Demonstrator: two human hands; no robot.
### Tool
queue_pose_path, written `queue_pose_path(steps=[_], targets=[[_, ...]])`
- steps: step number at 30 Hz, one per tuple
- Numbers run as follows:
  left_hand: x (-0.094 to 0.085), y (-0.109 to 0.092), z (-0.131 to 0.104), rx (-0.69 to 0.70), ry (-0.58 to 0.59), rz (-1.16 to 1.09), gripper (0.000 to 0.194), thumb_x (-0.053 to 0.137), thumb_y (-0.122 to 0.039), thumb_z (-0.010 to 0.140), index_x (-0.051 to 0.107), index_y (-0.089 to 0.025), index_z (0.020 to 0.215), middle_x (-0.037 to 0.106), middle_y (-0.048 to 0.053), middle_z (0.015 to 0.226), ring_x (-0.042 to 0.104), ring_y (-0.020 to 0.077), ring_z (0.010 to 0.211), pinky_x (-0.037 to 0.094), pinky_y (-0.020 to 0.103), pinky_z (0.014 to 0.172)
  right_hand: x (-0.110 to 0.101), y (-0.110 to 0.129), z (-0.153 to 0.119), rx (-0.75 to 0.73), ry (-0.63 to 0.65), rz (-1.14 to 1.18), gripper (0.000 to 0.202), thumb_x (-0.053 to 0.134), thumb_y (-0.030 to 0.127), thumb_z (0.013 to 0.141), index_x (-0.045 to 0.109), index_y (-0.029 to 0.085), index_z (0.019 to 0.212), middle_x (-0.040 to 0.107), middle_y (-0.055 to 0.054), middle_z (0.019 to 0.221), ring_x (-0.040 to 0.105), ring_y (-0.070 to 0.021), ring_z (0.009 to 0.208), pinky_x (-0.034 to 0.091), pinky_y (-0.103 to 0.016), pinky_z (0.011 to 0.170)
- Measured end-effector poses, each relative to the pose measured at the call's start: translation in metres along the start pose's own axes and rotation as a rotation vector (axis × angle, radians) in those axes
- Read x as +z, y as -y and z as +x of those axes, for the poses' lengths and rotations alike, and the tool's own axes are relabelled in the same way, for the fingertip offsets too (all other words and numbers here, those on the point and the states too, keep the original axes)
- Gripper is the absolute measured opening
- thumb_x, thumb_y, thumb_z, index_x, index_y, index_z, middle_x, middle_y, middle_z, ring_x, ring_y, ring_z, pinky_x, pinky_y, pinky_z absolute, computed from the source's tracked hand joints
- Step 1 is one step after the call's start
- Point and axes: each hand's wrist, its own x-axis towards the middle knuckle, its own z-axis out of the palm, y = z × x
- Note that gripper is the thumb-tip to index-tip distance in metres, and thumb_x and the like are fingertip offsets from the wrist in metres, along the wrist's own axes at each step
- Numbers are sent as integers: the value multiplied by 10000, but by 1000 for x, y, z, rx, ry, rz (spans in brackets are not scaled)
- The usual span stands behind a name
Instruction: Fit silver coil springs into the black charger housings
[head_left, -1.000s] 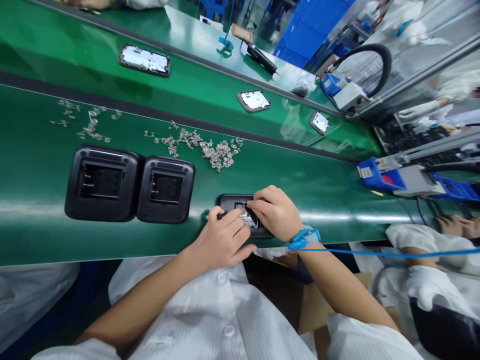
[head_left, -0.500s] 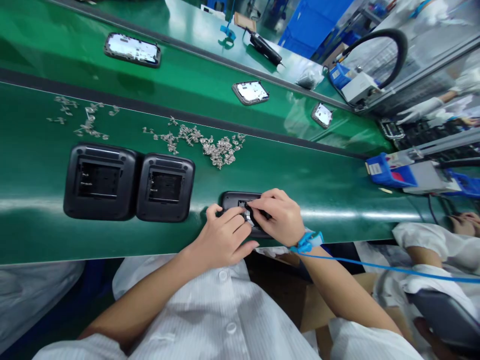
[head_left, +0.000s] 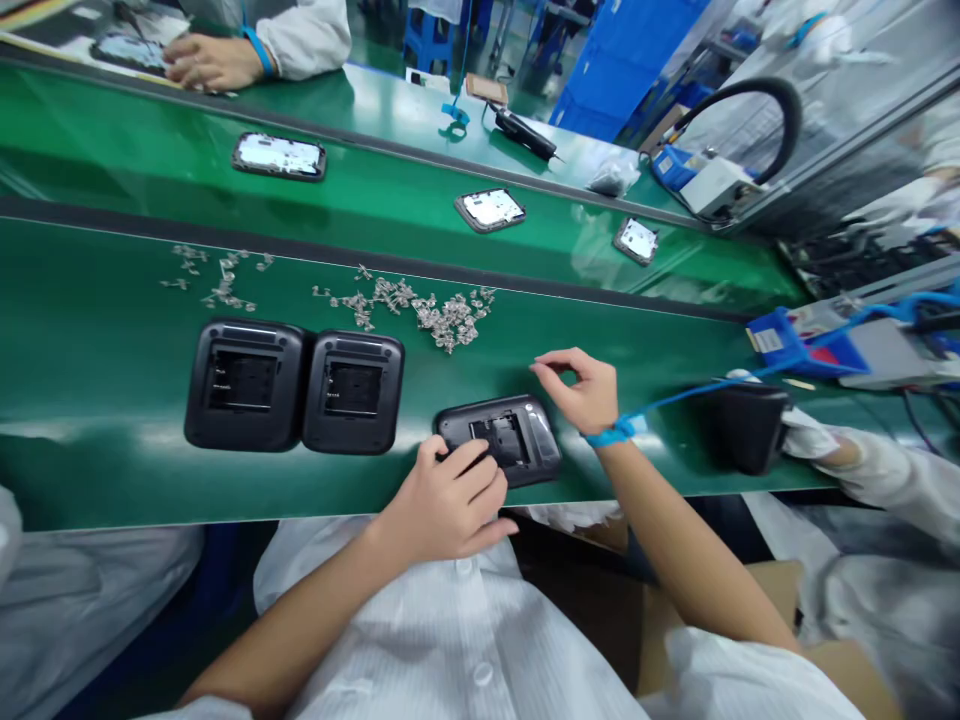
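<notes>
A black plastic housing (head_left: 538, 440) with a rectangular battery compartment lies slightly turned near the table's front edge. My left hand (head_left: 456, 490) rests over its lower left part, fingers spread and bent, fingertips at the compartment, thumb held away. Right of the housing and apart from it, my right hand (head_left: 585, 390) is raised with thumb and index finger pinched together; anything between the tips is too small to make out. Two similar black housings (head_left: 281, 428) (head_left: 351, 432) lie side by side to the left. Small metallic pieces (head_left: 450, 320) are scattered in clusters behind them.
Devices with white boards (head_left: 279, 157) (head_left: 491, 209) (head_left: 637, 240) lie on the green strip behind. Across it are a co-worker's hand (head_left: 214, 62) and a black electric screwdriver (head_left: 525, 135). At right, another person's gloved hand (head_left: 808, 436) holds a black housing (head_left: 750, 425) near blue bins (head_left: 776, 340).
My right hand has lifted off the housing and moved right, still pinched. My left hand stays on the housing. Co-workers' hands have appeared at the far left and at the right with a housing.
</notes>
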Motion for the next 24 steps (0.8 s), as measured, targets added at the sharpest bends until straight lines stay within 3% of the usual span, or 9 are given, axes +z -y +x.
queue_pose_path(steps=[2,4,8,11,14,19,22,24], targets=[[-7,9,-2,132,53,34,426,460,-519,1044,677,-165,1137,726,76,1212,578,266,1247,325,427,873,16,-19,9,151,-32,85,231,659,420,827,726,198,838,758,-54,761,686,-192,659,564,-333,658],[-13,15,-3,190,124,73,500,425,-592,1038,666,-194,1221,690,80,1321,561,273,1263,339,421,890,30,-29,15,206,-60,141,273,637,447,815,716,186,827,741,-57,710,664,-186,609,534,-312,591],[-15,9,-9,30,172,199,712,188,-681,1037,599,-211,1380,587,89,1488,487,287,1362,350,426,872,39,-32,17,93,3,83,254,648,426,820,749,193,832,722,-37,686,633,-171,587,504,-303,588],[-9,-5,-14,-120,120,290,865,14,-675,1018,599,-162,1396,568,98,1508,489,291,1358,340,450,822,38,-32,14,56,15,49,238,644,409,836,760,200,829,715,-31,676,622,-170,575,497,-308,585],[-5,-15,-13,-204,19,274,953,-36,-695,993,650,-120,1321,634,119,1431,561,294,1229,322,462,769,39,-33,11,69,-2,54,232,644,401,842,758,199,823,724,-36,684,627,-174,572,497,-308,576],[-5,-18,2,-363,4,279,839,191,-718,1007,647,-80,1306,711,158,1284,596,301,981,324,465,760,39,-19,18,49,-12,214,248,658,406,863,749,176,867,751,-52,703,691,-190,623,533,-304,598],[-6,-18,9,-432,7,351,737,387,-703,982,675,-81,1255,733,166,1215,581,306,898,341,468,777,37,9,45,-100,10,229,223,665,381,886,756,178,878,768,-55,770,700,-184,678,550,-307,662],[-7,-19,11,-454,-10,390,705,450,-686,969,687,-72,1224,750,169,1146,576,304,867,346,469,772,41,36,71,-247,104,197,202,662,355,904,764,182,894,776,-57,844,697,-175,731,544,-299,698]])
